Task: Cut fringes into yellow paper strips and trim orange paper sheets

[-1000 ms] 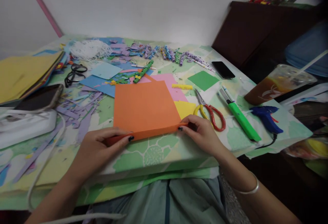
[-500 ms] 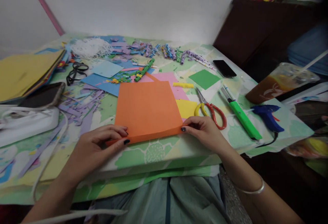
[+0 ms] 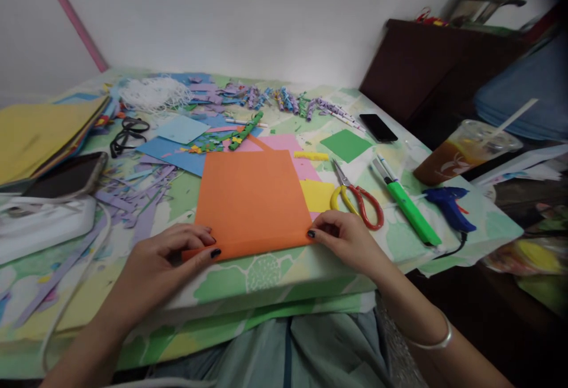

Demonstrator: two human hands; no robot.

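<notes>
An orange sheet of paper [image 3: 252, 199] lies near the front edge of the table, its near edge folded or rolled up in a narrow strip. My left hand [image 3: 173, 258] pinches that strip at its left end, thumb in front and fingers on top. At the right end, my right hand [image 3: 344, 237] grips the same edge between thumb and curled fingers. Just beyond my right hand are scissors [image 3: 355, 199] with red and yellow handles. Yellow paper [image 3: 316, 194] and pink paper [image 3: 304, 169] stick out from behind the orange sheet.
A green cutter [image 3: 412, 210], a blue glue gun [image 3: 450, 207] and a drink cup [image 3: 461, 151] stand or lie at right. Black glasses [image 3: 128, 136], purple paper strips [image 3: 146, 190], a phone [image 3: 66, 175] and a white power strip [image 3: 48, 228] are at left. Rolled paper pieces [image 3: 288, 101] lie behind.
The near strip of the orange paper now lies flatter against the sheet. Both hands keep their hold at its ends. The whole view has shifted slightly.
</notes>
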